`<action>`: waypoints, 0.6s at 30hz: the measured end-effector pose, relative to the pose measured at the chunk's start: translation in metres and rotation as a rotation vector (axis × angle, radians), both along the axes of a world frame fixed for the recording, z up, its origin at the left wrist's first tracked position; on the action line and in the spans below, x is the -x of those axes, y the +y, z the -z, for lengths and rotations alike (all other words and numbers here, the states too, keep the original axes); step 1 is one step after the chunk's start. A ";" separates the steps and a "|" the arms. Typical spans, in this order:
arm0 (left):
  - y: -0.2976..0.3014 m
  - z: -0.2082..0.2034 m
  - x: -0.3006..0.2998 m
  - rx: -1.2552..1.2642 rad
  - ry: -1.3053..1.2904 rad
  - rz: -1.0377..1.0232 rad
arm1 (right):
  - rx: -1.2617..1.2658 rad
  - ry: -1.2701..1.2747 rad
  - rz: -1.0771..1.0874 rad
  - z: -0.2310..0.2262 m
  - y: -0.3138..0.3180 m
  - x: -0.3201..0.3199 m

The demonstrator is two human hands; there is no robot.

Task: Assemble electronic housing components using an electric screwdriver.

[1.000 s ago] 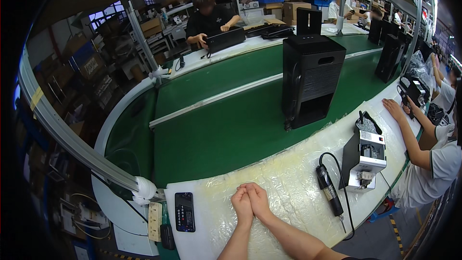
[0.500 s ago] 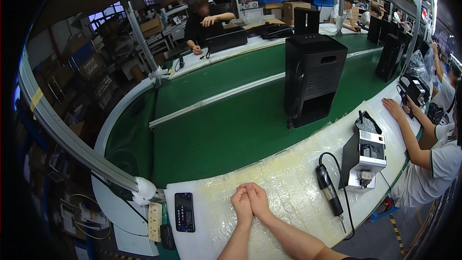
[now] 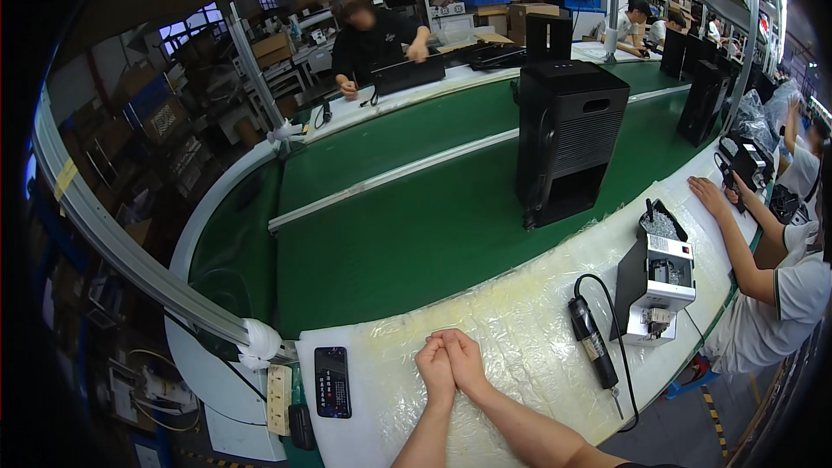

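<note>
**Station Status: Resting Posture, Rightward Shift Beyond**

The left hand (image 3: 436, 368) and the right hand (image 3: 465, 362) are pressing together with fingers curled, the forearms converging from the lower edge. Neither is showing a gripped part; whether something small is lying between the palms cannot be told. Both are resting on the white mat covered in wrinkled clear plastic (image 3: 520, 329).

On the left side, the flat black rectangular smartphone (image 3: 333, 381) is lying on the mat, apart from the left hand. On the right side, the black cylindrical electric screwdriver (image 3: 592, 342) is lying with its bit pointing toward the lower edge, just beside the silver-and-black box-shaped metal device (image 3: 663, 290). Beyond that device, the black plastic tray of small pale pieces (image 3: 675, 211) is standing.

Change: the tall black ribbed-front cabinet (image 3: 572, 139) is shifting slightly rightward along the smooth green conveyor belt (image 3: 390, 251). Across the belt, the co-worker in the black shirt (image 3: 377, 48) is holding one arm lower than half a second ago, near the flat black panel (image 3: 409, 75).

Meaning: the shift appears to be leaving the hands unaffected. They are keeping their position, and the screwdriver is staying untouched.
</note>
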State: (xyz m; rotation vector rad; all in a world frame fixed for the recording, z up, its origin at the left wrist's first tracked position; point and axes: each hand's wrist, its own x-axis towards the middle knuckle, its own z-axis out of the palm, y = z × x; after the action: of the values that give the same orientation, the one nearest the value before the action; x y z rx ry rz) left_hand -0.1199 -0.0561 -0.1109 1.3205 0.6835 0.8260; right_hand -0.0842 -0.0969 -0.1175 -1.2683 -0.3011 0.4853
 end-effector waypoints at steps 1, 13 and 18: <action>0.000 0.000 0.000 0.001 -0.002 -0.001 | 0.004 -0.003 0.000 0.000 0.000 0.000; 0.000 0.002 0.000 0.008 -0.005 0.003 | -0.008 -0.003 0.005 -0.001 0.000 0.000; 0.001 0.005 0.000 -0.009 0.002 -0.005 | 0.020 -0.011 -0.025 -0.004 -0.001 0.000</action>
State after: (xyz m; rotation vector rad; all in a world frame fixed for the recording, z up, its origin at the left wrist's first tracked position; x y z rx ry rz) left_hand -0.1199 -0.0547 -0.1163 1.3289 0.6853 0.8326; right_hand -0.0846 -0.0984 -0.1133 -1.2885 -0.3223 0.5038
